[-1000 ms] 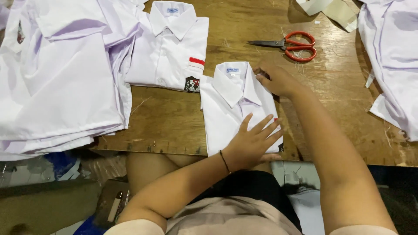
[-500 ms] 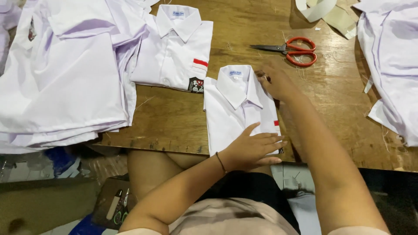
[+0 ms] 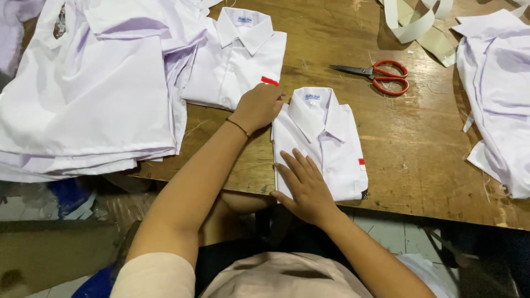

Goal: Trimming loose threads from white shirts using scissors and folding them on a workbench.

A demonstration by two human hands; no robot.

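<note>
On the far left of the brown wooden table (image 3: 331, 38) lies a stack of white cloth garments (image 3: 94, 94), loosely laid one over another; how many are in it cannot be told, though one shows a dark badge near the top left corner. Just right of the stack lies one folded white collared shirt with a small red tab at its lower right corner (image 3: 234, 60), collar pointing away from the person.

The left hand (image 3: 258, 105), with a thin dark band at the wrist, rests at the gap between the two folded shirts, its fingers curled and narrow, touching the upper left corner of the nearer one; whether it pinches the cloth cannot be told.

That nearer one, a second folded white collared shirt with a red-and-white tab at its right edge (image 3: 331, 132), lies at the table's near edge, collar away from the person. The right hand (image 3: 305, 185) lies flat on its lower left part, fingers spread wide, pressing down and holding nothing.

Further right, one pair of red-handled scissors (image 3: 378, 74) lies closed on bare wood, well apart from both hands. Above them sit a few curled strips of pale stiff band (image 3: 414, 22). At the far right edge is another heap of white cloth (image 3: 497, 94).
</note>
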